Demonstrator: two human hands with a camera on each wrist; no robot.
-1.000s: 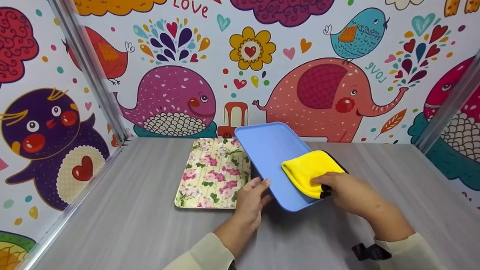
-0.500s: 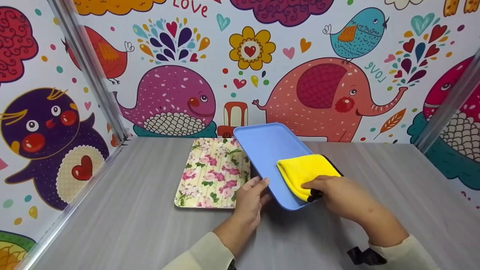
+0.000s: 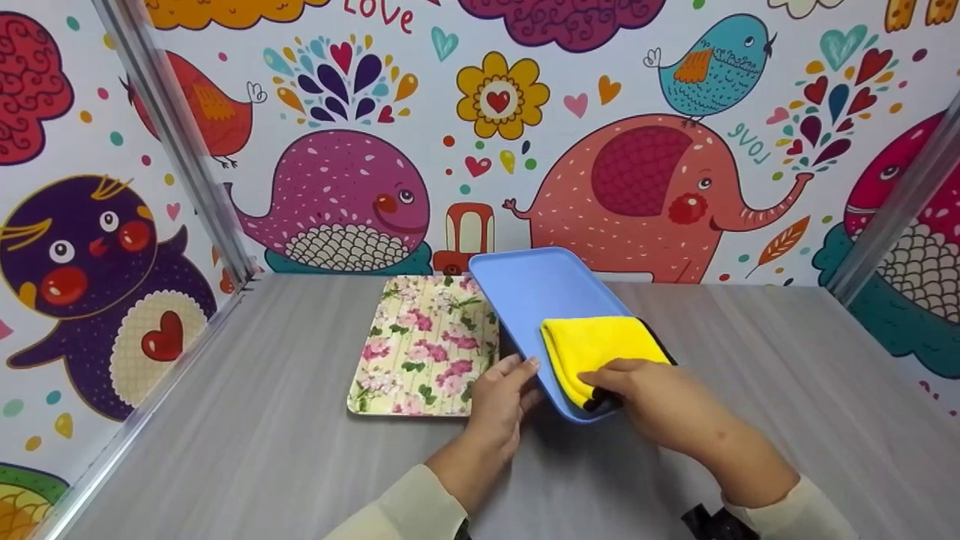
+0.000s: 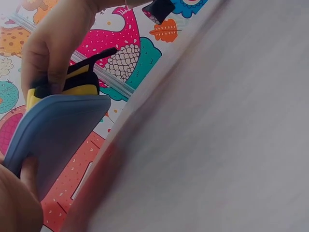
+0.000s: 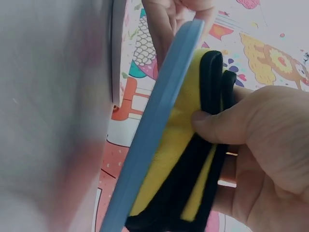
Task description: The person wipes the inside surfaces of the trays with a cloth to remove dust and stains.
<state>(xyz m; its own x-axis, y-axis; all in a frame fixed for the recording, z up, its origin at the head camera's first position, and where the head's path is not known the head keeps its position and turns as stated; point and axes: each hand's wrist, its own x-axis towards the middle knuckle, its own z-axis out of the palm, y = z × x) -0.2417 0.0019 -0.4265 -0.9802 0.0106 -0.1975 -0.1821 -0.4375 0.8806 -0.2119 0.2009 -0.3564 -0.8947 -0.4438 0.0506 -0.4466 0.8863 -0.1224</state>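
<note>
My left hand grips the near left edge of a blue rectangular tray, thumb on top and fingers underneath. The tray is tilted and raised off the table, as its underside in the left wrist view shows. A folded yellow cloth with black edging lies against the tray's near end. My right hand pinches that cloth by its near edge; in the right wrist view the thumb presses on the folded layers.
A flower-patterned tray lies flat on the grey table, to the left of the blue one and partly behind it. Cartoon-printed walls with metal corner strips enclose the table at the back and sides.
My right hand has slid the yellow cloth left and toward me across the blue tray, to its near corner. The left hand and the blue tray have stayed almost still.
</note>
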